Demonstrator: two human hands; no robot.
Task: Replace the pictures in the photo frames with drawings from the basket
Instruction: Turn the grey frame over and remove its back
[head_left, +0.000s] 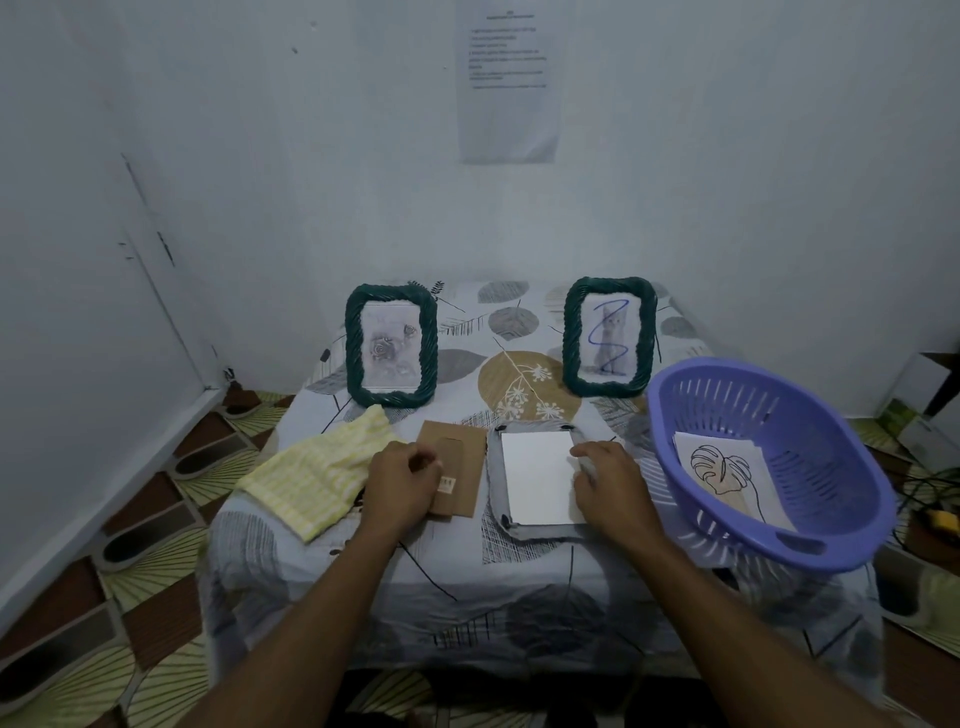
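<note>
Two green rope-edged photo frames stand at the back of the table: the left frame (391, 344) shows a rose picture, the right frame (609, 336) a cat picture with a blue scribble. A third frame (535, 480) lies face down in front of me, with a white sheet in its open back. Its brown backing board (454, 467) lies to the left. My left hand (402, 480) rests on that board, fingers curled. My right hand (605, 480) touches the white sheet's right edge. A purple basket (769, 462) at the right holds a leaf drawing (727, 470).
A yellow checked cloth (322, 470) lies left of the backing board. The table wears a leaf-patterned cover (519, 384) and stands against a white wall with a taped paper notice (509, 78). A patterned floor (156, 519) shows at the left.
</note>
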